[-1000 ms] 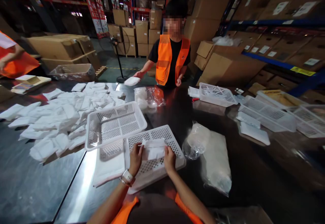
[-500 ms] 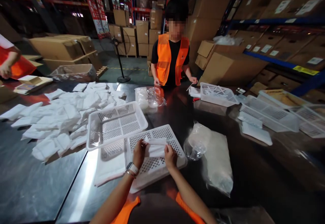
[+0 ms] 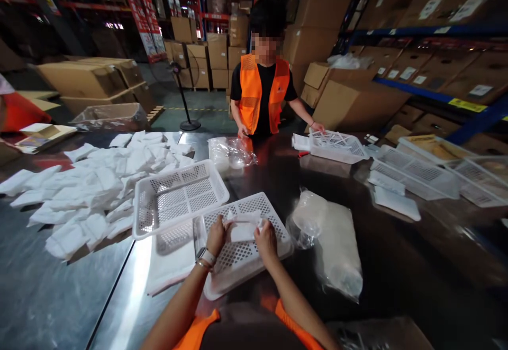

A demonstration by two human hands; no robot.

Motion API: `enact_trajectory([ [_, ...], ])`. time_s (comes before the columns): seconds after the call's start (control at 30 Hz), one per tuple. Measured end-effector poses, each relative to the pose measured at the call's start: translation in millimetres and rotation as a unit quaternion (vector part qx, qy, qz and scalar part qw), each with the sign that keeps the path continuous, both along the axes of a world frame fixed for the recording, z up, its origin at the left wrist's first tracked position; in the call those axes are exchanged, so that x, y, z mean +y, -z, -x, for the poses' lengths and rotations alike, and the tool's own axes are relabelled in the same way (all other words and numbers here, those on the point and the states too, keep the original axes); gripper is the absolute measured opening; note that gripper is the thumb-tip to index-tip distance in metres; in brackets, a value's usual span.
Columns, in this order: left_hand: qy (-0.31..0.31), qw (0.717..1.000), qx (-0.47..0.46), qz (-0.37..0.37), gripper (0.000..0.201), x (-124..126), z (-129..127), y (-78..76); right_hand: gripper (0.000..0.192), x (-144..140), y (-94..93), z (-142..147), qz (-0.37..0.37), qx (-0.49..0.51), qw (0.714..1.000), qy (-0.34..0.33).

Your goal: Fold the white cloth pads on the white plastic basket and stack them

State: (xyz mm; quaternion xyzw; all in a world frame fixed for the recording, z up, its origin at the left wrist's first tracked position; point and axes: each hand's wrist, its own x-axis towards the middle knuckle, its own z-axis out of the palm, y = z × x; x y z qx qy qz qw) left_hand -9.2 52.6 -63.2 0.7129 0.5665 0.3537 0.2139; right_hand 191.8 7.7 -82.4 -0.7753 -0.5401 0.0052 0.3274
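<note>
My left hand [image 3: 216, 235] and my right hand [image 3: 266, 241] both grip a small white folded packet [image 3: 243, 227], one hand at each end, held just above a white perforated plastic basket [image 3: 262, 209]. That basket lies tilted over the edge of a second white basket [image 3: 179, 194] to its left. A watch sits on my left wrist. A flat white sheet [image 3: 174, 257] lies under the baskets on the metal table.
A heap of white packets [image 3: 95, 180] covers the table's left side. A clear bag of white material [image 3: 337, 244] lies right of my hands. Across the table a person in an orange vest [image 3: 260, 93] touches another basket [image 3: 337, 146]. More baskets [image 3: 416, 172] and cardboard boxes stand at right.
My hands have drawn closer together on the packet, folding it smaller. The person opposite let go of a white packet and moved one hand to the basket at right.
</note>
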Motion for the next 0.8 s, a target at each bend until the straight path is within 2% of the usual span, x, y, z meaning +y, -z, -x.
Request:
enact_trajectory([
  [0.07, -0.019, 0.999, 0.043, -0.022, 0.042, -1.9, -1.6, -6.5, 0.048, 0.7, -5.9, -0.3, -0.001, -0.04, 0.999, 0.01],
  [0.13, -0.007, 0.99, 0.116, -0.087, 0.039, -5.3, -7.9, -12.9, 0.057, 2.4, -10.0, 2.9, -0.011, -0.102, 0.994, -0.046],
  [0.2, 0.082, 0.966, 0.19, -0.157, 0.041, -6.9, -18.7, -17.1, 0.061, 6.0, -11.1, 9.5, -0.013, -0.144, 0.977, -0.159],
  [0.27, 0.19, 0.94, 0.227, -0.169, 0.045, -4.2, -30.6, -17.8, 0.064, 11.6, -9.6, 15.8, 0.01, -0.147, 0.96, -0.239],
  [0.33, 0.226, 0.943, 0.22, -0.111, 0.048, 3.2, -39.4, -15.8, 0.062, 18.0, -7.1, 17.7, 0.044, -0.125, 0.962, -0.241],
  [0.4, 0.192, 0.971, 0.14, -0.006, 0.052, 13.2, -43.3, -13.1, 0.06, 24.8, -5.1, 13.1, 0.07, -0.072, 0.975, -0.2],
  [0.47, 0.149, 0.984, 0.039, 0.085, 0.054, 22.1, -44.3, -12.4, 0.065, 32.1, -5.0, 3.4, 0.08, 0.053, 0.983, -0.158],
  [0.57, 0.113, 0.982, -0.04, 0.148, 0.059, 23.8, -47.5, -17.3, 0.075, 41.0, -8.3, -11.3, 0.071, 0.248, 0.957, -0.134],
  [0.63, 0.114, 0.971, -0.095, 0.186, 0.057, 12.6, -52.5, -22.9, 0.07, 41.0, -11.8, -14.3, 0.057, 0.32, 0.934, -0.15],
  [0.67, 0.127, 0.954, -0.153, 0.223, 0.056, 3.6, -54.4, -25.6, 0.065, 38.0, -13.4, -13.1, 0.05, 0.342, 0.925, -0.161],
  [0.7, 0.146, 0.924, -0.222, 0.273, 0.054, -6.6, -54.6, -28.3, 0.062, 33.0, -14.6, -10.4, 0.043, 0.366, 0.914, -0.172],
  [0.8, 0.179, 0.79, -0.389, 0.439, 0.054, -31.7, -34.1, -38.6, 0.067, 7.8, -14.8, -3.9, 0.018, 0.411, 0.89, -0.199],
])
